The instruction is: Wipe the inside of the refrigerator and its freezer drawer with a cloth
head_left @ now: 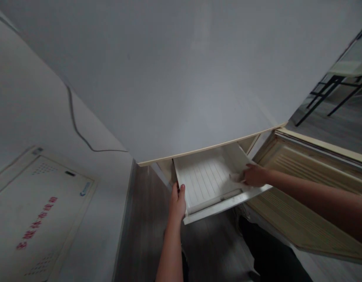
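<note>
A white freezer drawer with a ribbed bottom is pulled out from under the large pale cabinet top. My left hand is closed on the drawer's left side wall, thumb over the rim. Inside the drawer, near its right side, my right hand is closed around a crumpled white wipe, slightly blurred. The wipe lies low against the drawer's inside. To the right, the yellowed inner face of the swung-out door stands beside my right forearm.
A white wall panel with red lettering is at the left. A grey cable runs along the wall to the cabinet. Below are my dark-clothed leg and the grey floor. A chair stands at the upper right.
</note>
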The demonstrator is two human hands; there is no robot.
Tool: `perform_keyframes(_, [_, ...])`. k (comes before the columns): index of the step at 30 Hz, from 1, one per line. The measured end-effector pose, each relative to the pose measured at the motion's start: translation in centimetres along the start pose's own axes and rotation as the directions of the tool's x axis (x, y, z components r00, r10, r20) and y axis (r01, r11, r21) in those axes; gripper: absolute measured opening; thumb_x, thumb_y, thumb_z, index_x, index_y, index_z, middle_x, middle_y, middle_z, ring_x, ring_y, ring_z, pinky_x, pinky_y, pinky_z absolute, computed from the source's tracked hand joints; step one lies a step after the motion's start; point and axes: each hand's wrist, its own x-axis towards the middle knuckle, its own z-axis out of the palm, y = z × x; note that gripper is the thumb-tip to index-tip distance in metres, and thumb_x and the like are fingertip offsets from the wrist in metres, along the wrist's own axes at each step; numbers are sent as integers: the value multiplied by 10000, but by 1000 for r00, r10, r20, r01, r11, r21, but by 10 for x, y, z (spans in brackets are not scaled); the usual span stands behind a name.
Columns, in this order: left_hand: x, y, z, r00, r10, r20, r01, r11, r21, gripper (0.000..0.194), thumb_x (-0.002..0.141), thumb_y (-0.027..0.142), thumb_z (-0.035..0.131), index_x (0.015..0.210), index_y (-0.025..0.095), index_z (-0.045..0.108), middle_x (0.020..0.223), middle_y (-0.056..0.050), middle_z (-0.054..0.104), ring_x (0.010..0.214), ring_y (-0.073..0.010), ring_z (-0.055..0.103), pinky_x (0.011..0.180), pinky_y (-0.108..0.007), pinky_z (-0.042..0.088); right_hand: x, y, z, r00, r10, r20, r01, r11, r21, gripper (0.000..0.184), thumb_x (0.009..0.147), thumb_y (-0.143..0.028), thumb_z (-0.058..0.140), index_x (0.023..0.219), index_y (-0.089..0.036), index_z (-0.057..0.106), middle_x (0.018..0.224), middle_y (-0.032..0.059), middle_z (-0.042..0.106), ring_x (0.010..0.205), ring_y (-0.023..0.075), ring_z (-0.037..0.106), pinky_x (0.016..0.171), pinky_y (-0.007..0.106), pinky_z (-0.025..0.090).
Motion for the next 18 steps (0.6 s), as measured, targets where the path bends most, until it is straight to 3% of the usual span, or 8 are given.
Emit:
perform_keyframes(2, [0, 0, 1, 1000, 7, 3, -7, 1000, 2, 533, 974, 512, 427, 1375, 167, 498, 1448, -164, 551, 1365, -266, 500, 1158, -429, 357, -18, -21, -10, 990, -1, 143, -18, 991, 130, 181, 791, -157, 572, 645, -175, 678, 688, 80, 671, 731, 195, 622, 829, 352, 491])
perform_keyframes(4, [0, 1, 2, 1000, 19, 9, -19, 1000, 3, 520, 980, 507, 408, 1372, 178, 498, 1425, -157, 572, 1342, -262, 524, 1138, -418, 378, -33, -55, -22, 992, 32, 122, -67, 954, 292, 373, 955, -323, 433, 743, -160, 693, 745, 96, 680, 681, 186, 607, 710, 318, 481])
perform_keyframes(6, [-2, 3, 2, 1000, 18, 5, -18, 1000, 4, 507, 981, 503, 398, 1363, 184, 500, 1404, -155, 588, 1324, -270, 537, 1123, -424, 388, -45, -105, -26, 997, 77, -15, -63, 894, 444, 547, 1020, -463, 287, 868, -145, 705, 790, 102, 686, 726, 198, 622, 735, 336, 488])
perform_keyframes(8, [-3, 5, 1, 1000, 18, -1, -18, 1000, -23, 492, 972, 500, 413, 1329, 179, 518, 1379, -156, 600, 1303, -280, 548, 1108, -426, 397, -49, -168, -16, 976, -43, -214, 146, 860, 489, 512, 1040, -442, 269, 1095, -177, 703, 1063, 100, 710, 992, 212, 647, 930, 367, 480])
perform_keyframes(10, [-5, 6, 0, 1000, 29, -2, -29, 997, -67, 482, 951, 510, 453, 1289, 176, 537, 1337, -148, 619, 1255, -279, 574, 1074, -407, 427, -43, -232, 8, 905, -104, -412, 263, 899, 351, 442, 1036, -407, 323, 1317, -242, 623, 1412, 91, 575, 1313, 269, 506, 1138, 480, 333])
perform_keyframes(13, [-4, 3, -2, 999, 47, 12, -46, 994, -99, 499, 918, 562, 498, 1238, 183, 554, 1177, -114, 678, 1063, -257, 650, 930, -376, 514, -21, -304, 49, 806, -11, -591, 197, 948, 251, 552, 984, -467, 461, 1502, -276, 446, 1552, 111, 423, 1417, 318, 383, 1159, 506, 300])
perform_keyframes(15, [-2, 0, -3, 997, 66, 38, -62, 993, -100, 500, 894, 597, 522, 1186, 194, 573, 1087, -86, 696, 964, -240, 668, 860, -362, 533, -5, -321, 67, 744, 118, -658, 99, 954, 283, 536, 962, -448, 509, 1477, -299, 477, 1492, 93, 491, 1363, 302, 435, 1142, 485, 315])
perform_keyframes(18, [2, -4, -4, 992, 106, 71, -98, 989, -107, 477, 884, 585, 536, 1158, 197, 585, 1138, -95, 696, 1039, -237, 663, 921, -358, 514, 5, -300, 79, 666, 143, -732, 37, 974, 223, 482, 949, -373, 554, 1425, -301, 533, 1314, 64, 617, 1250, 264, 508, 1143, 442, 287])
